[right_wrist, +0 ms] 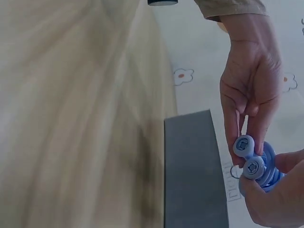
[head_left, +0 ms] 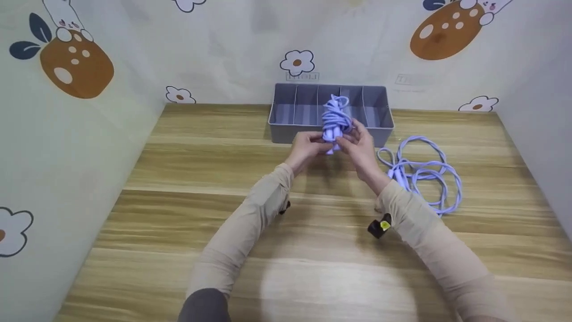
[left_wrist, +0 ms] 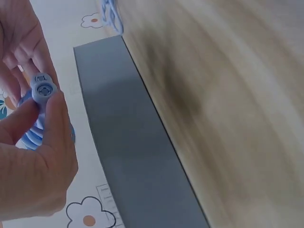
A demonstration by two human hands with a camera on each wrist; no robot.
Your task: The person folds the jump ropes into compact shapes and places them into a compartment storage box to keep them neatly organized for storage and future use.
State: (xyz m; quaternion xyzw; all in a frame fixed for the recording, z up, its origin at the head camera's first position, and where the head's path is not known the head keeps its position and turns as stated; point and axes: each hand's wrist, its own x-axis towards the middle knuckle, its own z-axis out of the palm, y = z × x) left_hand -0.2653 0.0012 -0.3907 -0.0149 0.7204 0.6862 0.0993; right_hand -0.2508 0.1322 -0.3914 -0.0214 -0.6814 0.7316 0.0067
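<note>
A blue-purple jump rope, its cord wound round its two handles, is held up in front of the grey box. My left hand pinches the handles from the left, near their lower ends. From the right, my right hand grips the same bundle, thumb at the front and fingers behind the coils. Both round handle ends show side by side in the left wrist view. The right wrist view also has the handle ends between the two hands.
The grey box with several compartments stands at the back of the wooden table, against a patterned wall covering. To the right lies a second blue-purple jump rope, loosely looped, partly behind my right forearm.
</note>
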